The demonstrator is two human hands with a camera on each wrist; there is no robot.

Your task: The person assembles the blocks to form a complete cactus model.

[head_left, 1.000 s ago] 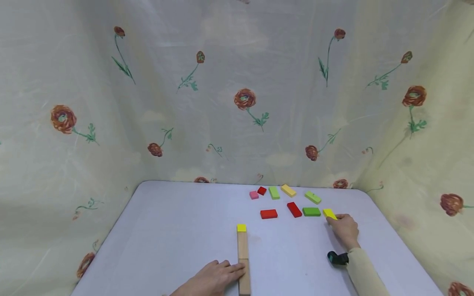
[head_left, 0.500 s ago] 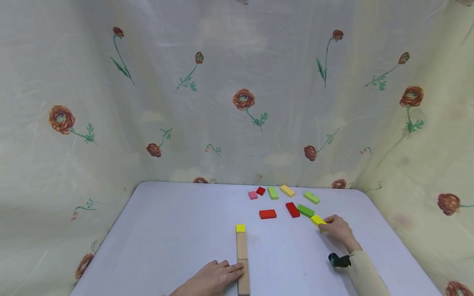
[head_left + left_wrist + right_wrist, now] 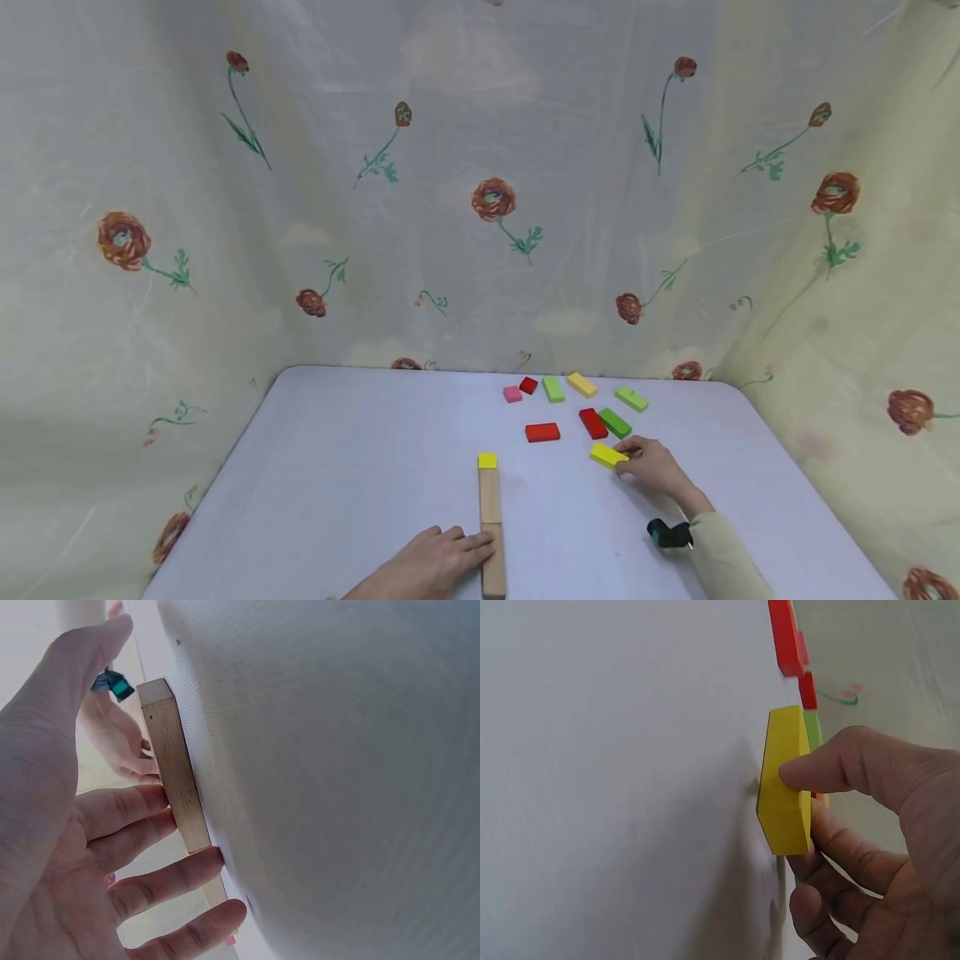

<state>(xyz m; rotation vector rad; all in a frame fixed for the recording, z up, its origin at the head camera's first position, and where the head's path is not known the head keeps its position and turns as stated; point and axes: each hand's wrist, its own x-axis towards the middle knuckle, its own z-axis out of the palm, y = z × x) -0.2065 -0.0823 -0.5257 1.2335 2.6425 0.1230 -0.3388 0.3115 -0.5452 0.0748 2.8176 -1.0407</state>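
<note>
My right hand (image 3: 660, 471) pinches a yellow rectangular block (image 3: 607, 455) between thumb and fingers. In the right wrist view, the thumb lies across one face of that yellow block (image 3: 784, 742), with fingers behind it. The left hand (image 3: 431, 562) touches the side of the nearer plain wooden block (image 3: 493, 575) with its extended fingertips. That block (image 3: 176, 765) lies end to end with a second wooden block (image 3: 490, 497), forming a straight line. At the far end of the line sits a small yellow piece (image 3: 487, 461).
A red block (image 3: 542, 432), another red block (image 3: 593, 424) and a green block (image 3: 615, 422) lie ahead of my right hand. Behind them are a pink cube (image 3: 512, 394), a small red cube (image 3: 528, 386), several light green and pale yellow blocks. A floral curtain (image 3: 450, 250) surrounds the white table (image 3: 360, 467).
My right hand has carried the yellow block leftward and a little nearer. The green block beside it has turned and shifted left against the red one. The left hand has stayed put.
</note>
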